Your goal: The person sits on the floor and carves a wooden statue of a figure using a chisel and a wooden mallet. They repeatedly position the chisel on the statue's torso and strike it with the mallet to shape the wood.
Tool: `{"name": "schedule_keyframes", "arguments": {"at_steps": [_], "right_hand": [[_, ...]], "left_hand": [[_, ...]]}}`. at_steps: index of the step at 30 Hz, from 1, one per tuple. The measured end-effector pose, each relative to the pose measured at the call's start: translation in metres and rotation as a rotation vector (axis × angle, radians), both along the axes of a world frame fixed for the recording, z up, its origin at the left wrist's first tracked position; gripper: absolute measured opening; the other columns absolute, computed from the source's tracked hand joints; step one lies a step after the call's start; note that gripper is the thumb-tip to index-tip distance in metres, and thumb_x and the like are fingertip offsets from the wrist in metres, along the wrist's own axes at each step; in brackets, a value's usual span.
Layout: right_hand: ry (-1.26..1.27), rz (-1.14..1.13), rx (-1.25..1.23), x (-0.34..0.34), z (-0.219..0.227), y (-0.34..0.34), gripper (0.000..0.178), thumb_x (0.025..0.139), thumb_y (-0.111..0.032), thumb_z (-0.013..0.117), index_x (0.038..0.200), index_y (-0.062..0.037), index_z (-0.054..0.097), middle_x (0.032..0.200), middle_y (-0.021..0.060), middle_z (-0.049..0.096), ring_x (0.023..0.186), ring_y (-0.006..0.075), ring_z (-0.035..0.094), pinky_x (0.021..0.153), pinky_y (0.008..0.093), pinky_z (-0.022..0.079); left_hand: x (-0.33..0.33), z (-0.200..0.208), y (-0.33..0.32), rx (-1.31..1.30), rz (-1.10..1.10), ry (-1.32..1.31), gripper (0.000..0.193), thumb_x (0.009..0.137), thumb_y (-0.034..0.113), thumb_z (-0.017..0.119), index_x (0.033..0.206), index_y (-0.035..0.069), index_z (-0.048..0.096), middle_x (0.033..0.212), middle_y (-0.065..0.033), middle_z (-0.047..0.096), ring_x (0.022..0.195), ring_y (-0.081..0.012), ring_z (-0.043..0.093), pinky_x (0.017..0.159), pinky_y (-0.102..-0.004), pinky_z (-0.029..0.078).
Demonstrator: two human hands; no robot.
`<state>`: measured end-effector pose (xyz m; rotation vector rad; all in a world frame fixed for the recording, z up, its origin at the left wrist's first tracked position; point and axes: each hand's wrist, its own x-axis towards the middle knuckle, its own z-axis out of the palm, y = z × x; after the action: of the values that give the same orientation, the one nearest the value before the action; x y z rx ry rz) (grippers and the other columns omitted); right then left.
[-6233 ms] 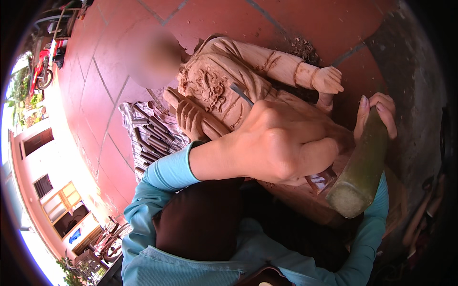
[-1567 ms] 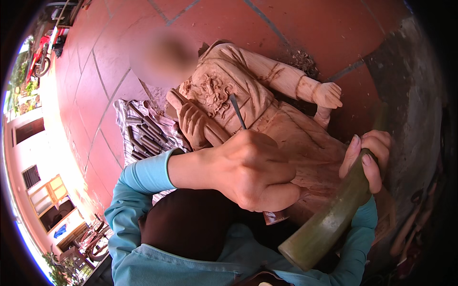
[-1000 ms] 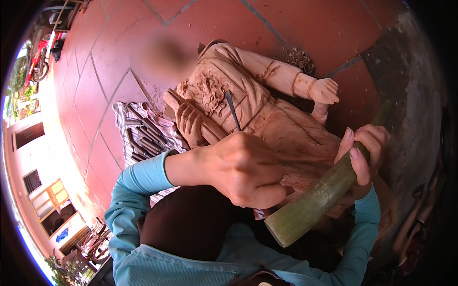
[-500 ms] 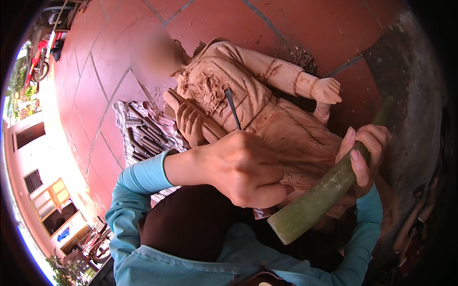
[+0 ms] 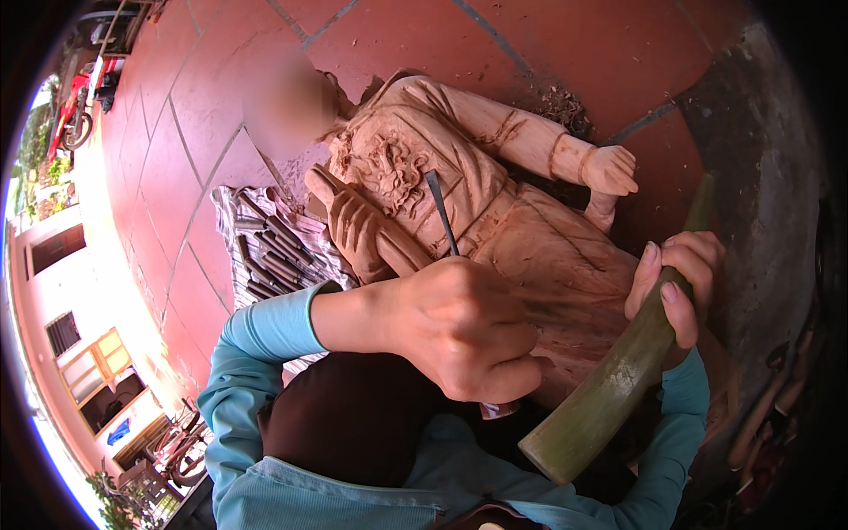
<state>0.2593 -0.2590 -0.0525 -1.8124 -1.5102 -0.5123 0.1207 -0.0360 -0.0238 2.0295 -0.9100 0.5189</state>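
My left hand point(image 5: 459, 327) is closed around a chisel point(image 5: 441, 210). Its dark, narrow blade points up and slightly left over the belly of a carved wooden statue point(image 5: 574, 252), and its handle end shows below my fist. Whether the tip touches the wood I cannot tell. My right hand point(image 5: 685, 278) grips a green, club-shaped mallet point(image 5: 609, 384) near its thinner end. The thick end hangs lower left, apart from the chisel's butt. The robed statue lies on its back, its head blurred, a raised beast-like relief on its chest.
Several more chisels point(image 5: 274, 252) lie on a striped cloth point(image 5: 225, 208) left of the statue. Wood shavings point(image 5: 564, 108) are scattered on the red tiled floor point(image 5: 397, 35) beyond its arm. A grey concrete strip point(image 5: 768, 177) runs along the right. A red motorbike point(image 5: 75, 110) stands far left.
The mallet's thick end has swung down and right, away from the chisel's butt. My left hand and the chisel have shifted slightly right and down.
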Motion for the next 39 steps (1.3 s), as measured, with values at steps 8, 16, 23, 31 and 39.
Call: {"name": "schedule_keyframes", "arguments": {"at_steps": [8,16,23,31,39], "right_hand": [[-0.028,-0.062,-0.040,-0.005,0.007,0.000,0.064,0.075,0.020,0.062,0.120,-0.0213,0.042,0.099,0.0096,0.052,0.081,0.0265,0.054,0.065,0.0426,0.041],[-0.058,-0.065,0.002,0.003,-0.004,-0.003,0.062,0.074,0.019,0.065,0.116,-0.0209,0.042,0.099,0.0081,0.052,0.080,0.0260,0.055,0.067,0.0421,0.043],[-0.084,-0.054,-0.013,0.010,-0.007,0.000,0.057,0.076,0.016,0.068,0.113,-0.0189,0.043,0.097,0.0086,0.053,0.077,0.0253,0.056,0.066,0.0414,0.044],[-0.078,-0.025,-0.049,0.011,-0.006,0.004,0.054,0.082,0.017,0.060,0.120,-0.0120,0.034,0.093,0.0130,0.050,0.074,0.0248,0.053,0.063,0.0420,0.045],[0.025,-0.019,0.060,0.009,-0.016,0.003,0.053,0.079,0.016,0.063,0.116,-0.0141,0.039,0.094,0.0098,0.051,0.074,0.0245,0.054,0.066,0.0421,0.043]], "left_hand": [[0.015,0.008,0.012,-0.115,-0.007,0.033,0.034,0.074,0.000,0.073,0.057,0.010,0.045,0.052,0.0038,0.035,0.039,-0.0094,0.039,0.035,-0.0259,0.026],[0.012,0.003,0.008,-0.077,0.009,0.008,0.033,0.074,0.001,0.073,0.057,0.009,0.045,0.052,0.0039,0.035,0.040,-0.0090,0.040,0.035,-0.0252,0.026],[0.008,0.003,0.002,-0.001,0.074,-0.056,0.029,0.074,0.004,0.072,0.059,0.009,0.048,0.053,0.0048,0.036,0.042,-0.0083,0.040,0.037,-0.0239,0.027],[0.006,0.000,-0.001,-0.011,0.050,-0.001,0.027,0.074,0.003,0.072,0.059,0.009,0.050,0.053,0.0049,0.035,0.042,-0.0083,0.040,0.036,-0.0241,0.027],[0.018,0.004,0.010,-0.106,0.021,-0.004,0.028,0.072,-0.001,0.071,0.059,0.008,0.048,0.052,0.0038,0.036,0.040,-0.0098,0.040,0.035,-0.0252,0.026]]}}
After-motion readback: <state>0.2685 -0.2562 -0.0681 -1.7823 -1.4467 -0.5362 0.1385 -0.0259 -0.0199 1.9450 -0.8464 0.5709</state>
